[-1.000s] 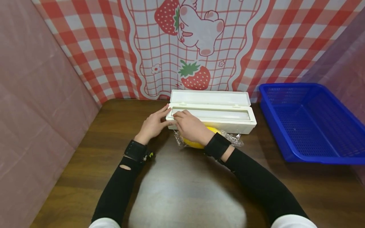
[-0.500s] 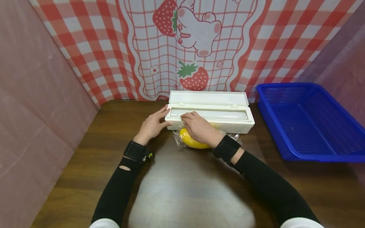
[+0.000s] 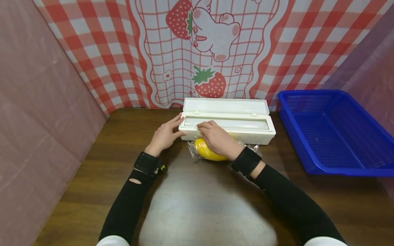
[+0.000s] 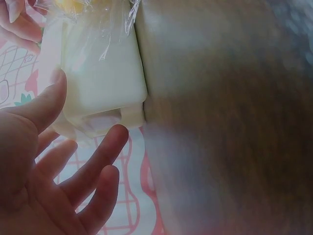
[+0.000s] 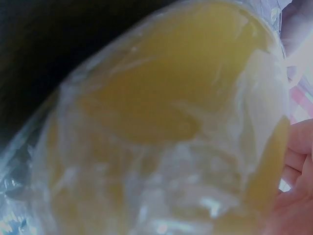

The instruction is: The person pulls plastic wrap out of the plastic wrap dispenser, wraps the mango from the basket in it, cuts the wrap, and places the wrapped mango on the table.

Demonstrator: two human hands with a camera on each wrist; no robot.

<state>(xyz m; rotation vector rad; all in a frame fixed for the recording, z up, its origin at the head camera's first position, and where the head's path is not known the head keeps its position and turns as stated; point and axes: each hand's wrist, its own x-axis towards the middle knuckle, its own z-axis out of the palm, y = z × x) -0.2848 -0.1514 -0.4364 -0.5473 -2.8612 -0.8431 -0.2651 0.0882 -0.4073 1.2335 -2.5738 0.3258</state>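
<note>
A long white cling film dispenser (image 3: 258, 138) lies across the back of the table, its lid (image 3: 226, 106) raised and a film roll (image 3: 243, 123) showing in the slot. My left hand (image 3: 165, 135) is at its left end, thumb by the front face and fingers by the far side, fairly straight. My right hand (image 3: 218, 139) reaches over a yellow, rounded, fruit-like thing (image 3: 203, 150) and has its bent fingertips at the slot's front edge. Whether they pinch anything I cannot tell; the thumb is hidden. Crinkled clear film (image 5: 210, 200) covers the yellow thing, which rests against the dispenser's front.
A blue plastic basket (image 3: 300, 147) stands to the right of the dispenser. Behind, a red-and-white checked cloth (image 3: 114, 68) with strawberries hangs at the table's back edge. Pink cloth (image 3: 46, 102) flanks the left side. The brown wooden table (image 3: 197, 205) shines in the middle.
My right hand has slid a short way rightward along the slot's front edge, uncovering more of the yellow thing's left end. It moves little in the last half second. The left hand stays put.
</note>
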